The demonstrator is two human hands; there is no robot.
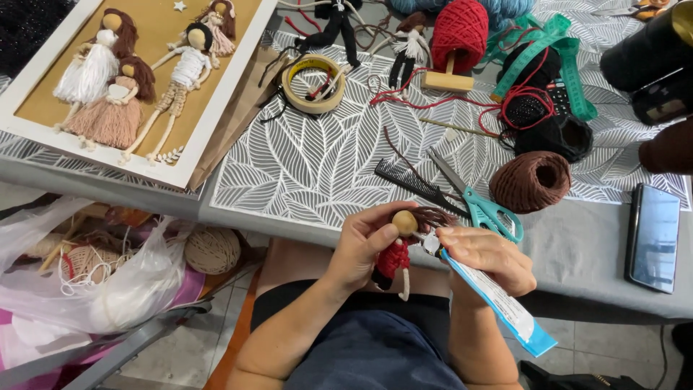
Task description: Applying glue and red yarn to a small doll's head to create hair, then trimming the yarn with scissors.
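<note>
There is one view only, from a camera on the person's head, looking steeply down over their lap. It sits close above the hands, with the worktop (577,249) stretching away towards the top of the view.
</note>
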